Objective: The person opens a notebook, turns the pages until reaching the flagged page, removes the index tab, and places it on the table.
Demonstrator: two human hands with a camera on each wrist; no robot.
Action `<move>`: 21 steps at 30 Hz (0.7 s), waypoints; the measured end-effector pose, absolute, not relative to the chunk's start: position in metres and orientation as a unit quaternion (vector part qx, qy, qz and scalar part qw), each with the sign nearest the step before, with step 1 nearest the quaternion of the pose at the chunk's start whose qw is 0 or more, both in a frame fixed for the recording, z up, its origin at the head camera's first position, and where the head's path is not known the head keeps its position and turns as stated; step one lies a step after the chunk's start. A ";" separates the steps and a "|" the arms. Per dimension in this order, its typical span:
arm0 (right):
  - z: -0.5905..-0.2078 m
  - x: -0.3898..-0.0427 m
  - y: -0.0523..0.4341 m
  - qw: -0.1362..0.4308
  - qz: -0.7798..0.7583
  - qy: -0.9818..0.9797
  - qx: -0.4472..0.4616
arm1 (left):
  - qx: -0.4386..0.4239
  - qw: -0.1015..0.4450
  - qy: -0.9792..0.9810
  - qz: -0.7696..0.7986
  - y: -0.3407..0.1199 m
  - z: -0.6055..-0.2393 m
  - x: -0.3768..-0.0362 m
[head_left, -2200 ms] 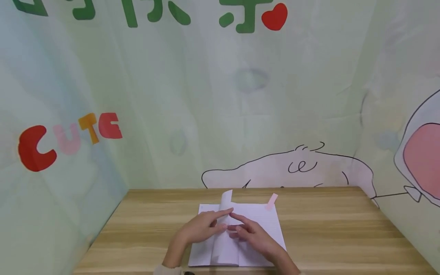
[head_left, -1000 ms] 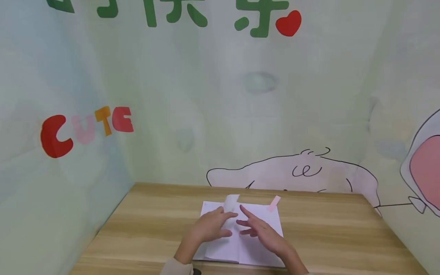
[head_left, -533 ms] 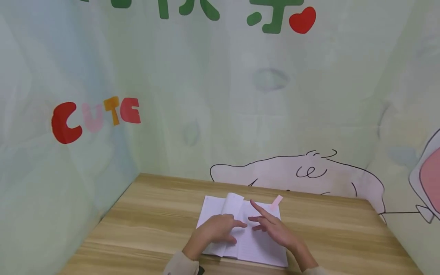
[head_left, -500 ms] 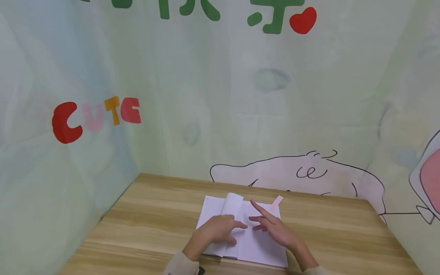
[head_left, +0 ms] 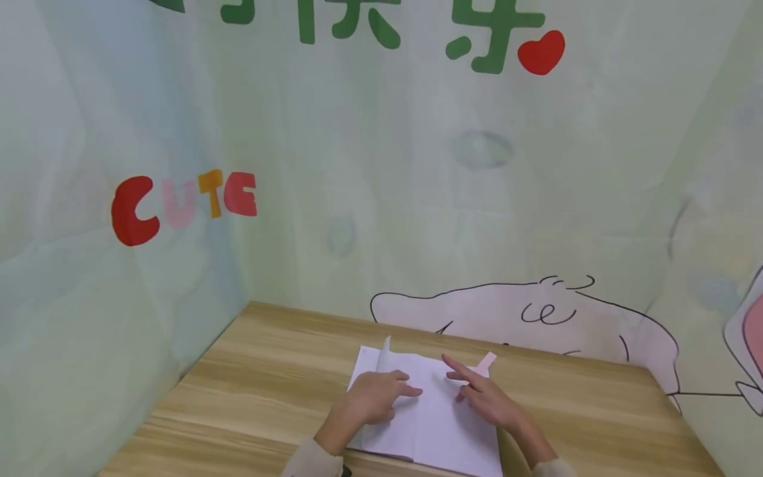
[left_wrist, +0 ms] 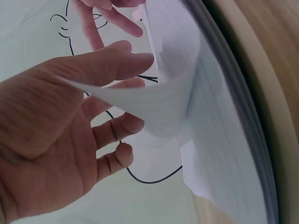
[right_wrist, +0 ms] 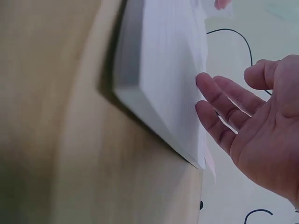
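A thick notebook with lined white pages (head_left: 450,437) lies spread on the wooden table. My left hand (head_left: 375,397) is over its left side, fingers loosely extended. Beside that hand one leaf (left_wrist: 163,109) stands up and curls; in the left wrist view its free edge crosses the palm, and the thumb and fingers are not closed round it. Above the right page is my right hand (head_left: 485,401), fingers spread and slightly bent. The right wrist view has its fingertips (right_wrist: 205,108) close to the paper, holding nothing.
A pink sticky tab (head_left: 487,362) juts from the notebook's top right corner. Wooden tabletop (head_left: 238,391) surrounds the notebook. Behind and to the left hangs a pale green printed curtain (head_left: 334,179), reaching the table's back edge.
The lifted leaf has swung from the middle over to the left. My left hand follows it slightly, and my right hand has drawn off rightward from the centre fold. The head view has shifted left.
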State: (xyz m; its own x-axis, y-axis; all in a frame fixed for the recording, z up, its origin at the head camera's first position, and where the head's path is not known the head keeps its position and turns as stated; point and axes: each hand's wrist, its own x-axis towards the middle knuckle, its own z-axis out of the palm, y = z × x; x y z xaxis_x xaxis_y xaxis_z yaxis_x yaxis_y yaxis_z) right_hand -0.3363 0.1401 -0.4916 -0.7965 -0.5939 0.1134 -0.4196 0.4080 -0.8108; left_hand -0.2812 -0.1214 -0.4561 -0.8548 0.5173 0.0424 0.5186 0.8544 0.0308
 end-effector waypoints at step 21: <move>-0.504 -0.373 0.166 -0.021 -0.276 0.914 -0.296 | -0.100 -0.106 -0.989 -0.016 -0.152 -0.452 -0.277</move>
State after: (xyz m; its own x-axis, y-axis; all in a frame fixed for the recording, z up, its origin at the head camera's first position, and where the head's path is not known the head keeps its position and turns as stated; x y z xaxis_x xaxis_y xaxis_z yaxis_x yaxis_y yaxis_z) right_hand -0.3731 0.1665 -0.5045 -0.8244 -0.5287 0.2020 -0.5523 0.6735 -0.4912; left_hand -0.2767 -0.1518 -0.4523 -0.9576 0.2019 -0.2056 0.1952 0.9793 0.0526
